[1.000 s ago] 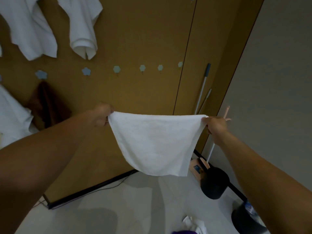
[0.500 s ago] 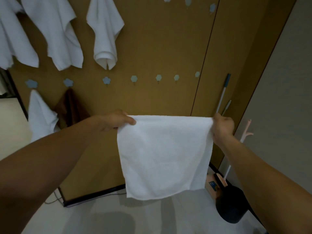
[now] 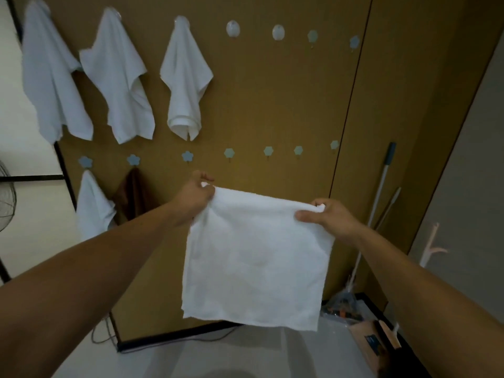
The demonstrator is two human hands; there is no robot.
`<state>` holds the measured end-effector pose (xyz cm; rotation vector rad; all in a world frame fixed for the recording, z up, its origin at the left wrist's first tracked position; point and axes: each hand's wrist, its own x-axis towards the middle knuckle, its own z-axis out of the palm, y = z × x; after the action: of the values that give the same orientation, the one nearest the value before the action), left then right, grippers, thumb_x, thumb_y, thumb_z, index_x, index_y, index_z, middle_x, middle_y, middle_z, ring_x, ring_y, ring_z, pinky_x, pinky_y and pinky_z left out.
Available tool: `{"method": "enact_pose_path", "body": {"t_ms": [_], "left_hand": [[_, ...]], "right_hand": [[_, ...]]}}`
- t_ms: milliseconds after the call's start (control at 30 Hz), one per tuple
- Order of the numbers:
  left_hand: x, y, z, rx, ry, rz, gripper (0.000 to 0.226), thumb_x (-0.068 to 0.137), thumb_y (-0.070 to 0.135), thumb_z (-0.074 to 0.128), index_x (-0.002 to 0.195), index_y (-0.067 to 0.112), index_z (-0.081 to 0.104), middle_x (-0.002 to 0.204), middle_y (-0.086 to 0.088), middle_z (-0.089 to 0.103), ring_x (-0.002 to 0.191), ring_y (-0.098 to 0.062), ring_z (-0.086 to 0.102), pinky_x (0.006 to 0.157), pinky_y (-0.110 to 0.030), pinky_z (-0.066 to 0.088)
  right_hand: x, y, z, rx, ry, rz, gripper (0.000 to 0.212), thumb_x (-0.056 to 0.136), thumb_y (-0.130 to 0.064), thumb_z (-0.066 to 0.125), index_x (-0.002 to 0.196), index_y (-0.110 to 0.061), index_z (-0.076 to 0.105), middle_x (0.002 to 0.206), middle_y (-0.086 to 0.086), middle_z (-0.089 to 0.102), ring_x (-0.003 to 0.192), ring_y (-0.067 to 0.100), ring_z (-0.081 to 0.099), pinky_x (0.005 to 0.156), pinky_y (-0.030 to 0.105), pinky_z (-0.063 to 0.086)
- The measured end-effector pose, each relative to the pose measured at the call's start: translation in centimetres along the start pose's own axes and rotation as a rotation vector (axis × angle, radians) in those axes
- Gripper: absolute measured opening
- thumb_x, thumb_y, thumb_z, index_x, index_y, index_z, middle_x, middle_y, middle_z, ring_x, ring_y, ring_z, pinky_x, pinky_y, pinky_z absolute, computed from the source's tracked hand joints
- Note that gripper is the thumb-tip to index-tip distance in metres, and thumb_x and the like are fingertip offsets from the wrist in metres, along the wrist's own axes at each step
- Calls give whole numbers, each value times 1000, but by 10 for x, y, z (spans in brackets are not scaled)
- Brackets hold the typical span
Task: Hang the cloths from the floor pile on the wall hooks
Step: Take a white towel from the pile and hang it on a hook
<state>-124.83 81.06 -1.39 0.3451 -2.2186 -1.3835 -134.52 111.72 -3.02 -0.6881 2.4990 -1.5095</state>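
Observation:
A white cloth point(image 3: 255, 260) hangs spread in front of the brown wall panel point(image 3: 272, 91). My left hand point(image 3: 195, 195) pinches its upper left corner and my right hand point(image 3: 326, 216) pinches its upper right corner. Above, three white cloths point(image 3: 185, 77) hang from upper hooks, with free round hooks point(image 3: 233, 28) to their right. A lower row of blue flower hooks point(image 3: 229, 153) runs just above my hands. A white cloth point(image 3: 92, 205) and a brown cloth point(image 3: 132, 195) hang from its left hooks. The floor pile is out of view.
Mop and broom handles point(image 3: 381, 186) lean in the right corner beside a grey wall point(image 3: 463, 159). A cardboard box point(image 3: 373, 342) and a bag of small items point(image 3: 341, 306) lie on the floor below them. A fan point(image 3: 6, 197) stands at the left edge.
The view has tilted upward, showing the upper hooks and hung cloths. Both hands have kept hold of the cloth and moved closer together, so its top edge sags slightly.

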Motion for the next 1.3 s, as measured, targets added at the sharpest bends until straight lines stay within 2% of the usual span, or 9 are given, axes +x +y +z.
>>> {"method": "enact_pose_path", "body": {"t_ms": [133,300,433,600,733,900,1000,1167,1300], "left_hand": [[-3,17,18,15,-47,56,30,92,12,41,82,24,67,95,8,63,93,-13,55,86,-31,41],[-6,38,27,61,-240,81,48,66,64,72,82,19,73,86,7,73,78,-9,69,65,-18,53],[2,45,27,227,-413,62,37,63,58,80,84,28,76,85,11,74,76,-7,71,62,-17,54],[27,38,12,56,-292,-18,38,75,53,73,85,17,75,88,-1,76,83,-20,72,79,-34,57],[63,28,1,30,-370,-35,42,78,48,72,93,9,74,92,-5,75,84,-22,72,77,-31,58],[123,12,-13,351,-366,187,34,85,46,67,82,12,72,82,-3,71,73,-12,66,69,-27,51],[161,0,-21,572,-366,407,35,94,40,55,87,7,62,87,-10,64,78,-20,60,72,-34,46],[211,-13,-38,1029,-170,703,23,98,33,44,99,20,63,98,5,58,100,-21,54,84,-38,39],[249,-5,-33,930,-53,583,21,101,17,39,94,10,57,81,2,51,92,-21,57,79,-28,40]], "right_hand": [[12,-2,-1,150,70,-33,30,75,-18,80,78,-17,49,78,2,63,64,14,61,48,23,47],[26,-9,-5,588,58,70,41,76,0,69,111,-14,51,111,15,62,92,31,65,66,37,55],[39,-17,-3,723,-10,98,27,78,-4,60,105,-6,61,100,18,67,80,31,69,66,36,55],[69,-23,1,489,-205,46,45,69,-49,75,92,-12,62,91,10,70,81,23,69,75,35,56],[107,-34,10,164,-58,-112,40,74,-24,82,65,-18,43,63,-2,50,53,9,46,43,16,36],[152,-59,22,-146,-158,-183,21,84,-22,73,102,-17,63,75,-5,59,65,2,58,56,10,44],[181,-76,35,-371,-126,-223,28,94,-27,61,72,-12,52,67,0,48,57,10,45,50,17,35],[230,-99,61,-651,130,-408,23,98,-23,50,88,-3,52,85,12,60,78,27,54,63,34,35],[268,-113,72,-617,282,-457,15,99,-19,46,91,-6,48,80,10,57,73,26,52,61,33,35]]}}
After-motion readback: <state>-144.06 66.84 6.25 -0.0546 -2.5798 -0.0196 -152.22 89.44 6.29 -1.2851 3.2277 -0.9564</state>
